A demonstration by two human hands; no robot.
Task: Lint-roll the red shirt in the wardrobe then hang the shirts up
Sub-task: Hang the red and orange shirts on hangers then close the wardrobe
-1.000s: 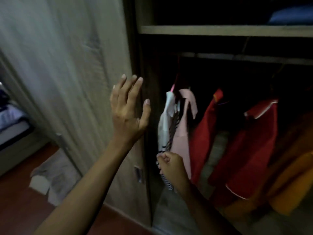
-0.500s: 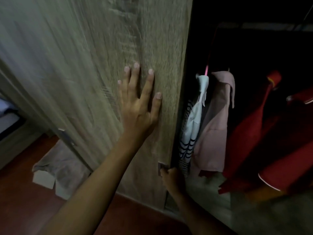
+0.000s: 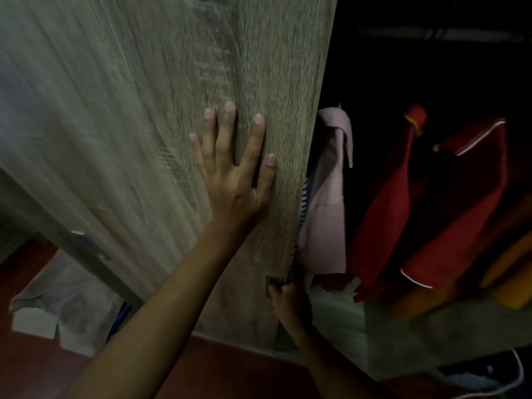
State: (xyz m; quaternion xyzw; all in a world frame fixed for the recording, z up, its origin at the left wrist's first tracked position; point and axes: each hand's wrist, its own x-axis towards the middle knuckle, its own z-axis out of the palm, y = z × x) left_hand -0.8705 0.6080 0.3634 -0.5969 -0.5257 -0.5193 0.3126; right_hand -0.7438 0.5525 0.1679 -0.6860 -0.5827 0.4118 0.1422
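My left hand [image 3: 234, 171] lies flat with fingers spread on the wood-grain wardrobe door [image 3: 149, 116]. My right hand [image 3: 288, 300] is curled around the door's edge at a small metal handle [image 3: 270, 282], low down. Inside the dark wardrobe hang a pink shirt [image 3: 328, 203], a striped garment [image 3: 302, 208] mostly hidden behind the door edge, and two red shirts [image 3: 385, 214] [image 3: 466, 203]. No lint roller is in view.
Orange clothing [image 3: 515, 272] hangs at the far right. A hanging rail [image 3: 437, 34] crosses the top of the dark interior. A grey cloth over a white box [image 3: 60, 300] sits on the red-brown floor at the lower left.
The door has slid right, covering the white striped garment and more of the opening. My left hand stays pressed on the door; my right hand moved from the clothes to the door's edge.
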